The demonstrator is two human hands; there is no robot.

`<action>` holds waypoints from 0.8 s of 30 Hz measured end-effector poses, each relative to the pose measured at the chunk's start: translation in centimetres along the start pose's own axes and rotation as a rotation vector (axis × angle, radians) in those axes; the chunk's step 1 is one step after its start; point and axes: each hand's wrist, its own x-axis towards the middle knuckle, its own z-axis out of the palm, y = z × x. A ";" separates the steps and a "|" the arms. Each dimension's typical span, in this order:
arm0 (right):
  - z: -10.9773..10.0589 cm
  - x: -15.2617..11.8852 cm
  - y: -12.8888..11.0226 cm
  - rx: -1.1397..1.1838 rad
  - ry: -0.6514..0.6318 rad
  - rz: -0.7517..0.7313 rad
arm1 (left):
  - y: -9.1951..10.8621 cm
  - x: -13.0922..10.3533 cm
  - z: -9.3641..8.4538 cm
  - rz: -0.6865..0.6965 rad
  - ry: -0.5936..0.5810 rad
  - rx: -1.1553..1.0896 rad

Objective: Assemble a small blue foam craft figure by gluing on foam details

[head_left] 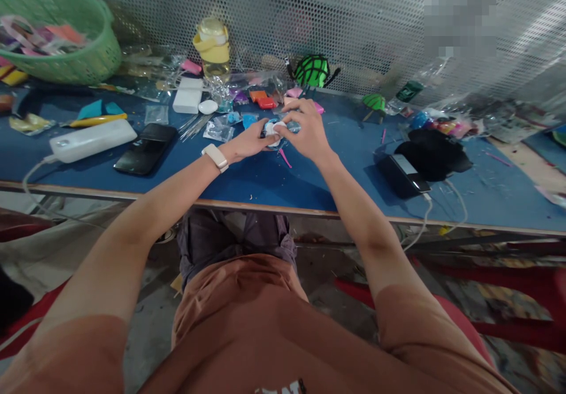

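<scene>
A small white lump (275, 131), with clear and bluish plastic around it, sits between my two hands above the blue tabletop. My left hand (248, 141) is closed on its left side, thumb toward me. From the right, my right hand (308, 127) pinches the same lump with thumb and fingertips. Whether the lump is clay or something firmer I cannot tell, since fingers cover part of it. Just below lies a thin pink tool (285, 158). Small blue packets (250, 120) rest by my left fingers, and red-orange packets (265, 101) lie behind my hands.
A green basket (88, 58) of packets stands back left. A phone (145, 148) and a white power bank (94, 140) lie left. A yellow-topped bottle (213, 46) and a green turtle-like figure (312, 71) stand by the mesh wall. At right are a black device (400, 176) and cables.
</scene>
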 end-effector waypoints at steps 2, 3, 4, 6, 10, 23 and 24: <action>-0.2 -0.1 -0.1 -0.011 0.005 -0.001 | 0.0 0.0 0.0 0.002 -0.004 0.011; -0.3 -0.1 -0.2 -0.021 0.006 -0.005 | 0.0 0.0 -0.1 0.003 -0.005 0.019; -0.4 -0.1 -0.2 -0.032 0.006 -0.011 | 0.0 0.0 -0.1 0.004 -0.005 0.027; -0.6 -0.2 -0.3 -0.048 0.004 -0.027 | -0.1 0.1 -0.1 0.006 0.001 0.035; -0.6 0.0 0.0 -0.071 0.022 -0.080 | -0.1 0.2 0.1 -0.004 0.012 0.003; 1.2 0.0 0.2 0.047 0.113 0.031 | 0.6 -0.3 0.4 -0.015 0.026 -0.048; 1.3 -0.1 0.3 0.069 0.118 0.055 | 0.5 -0.2 0.4 -0.018 0.025 -0.060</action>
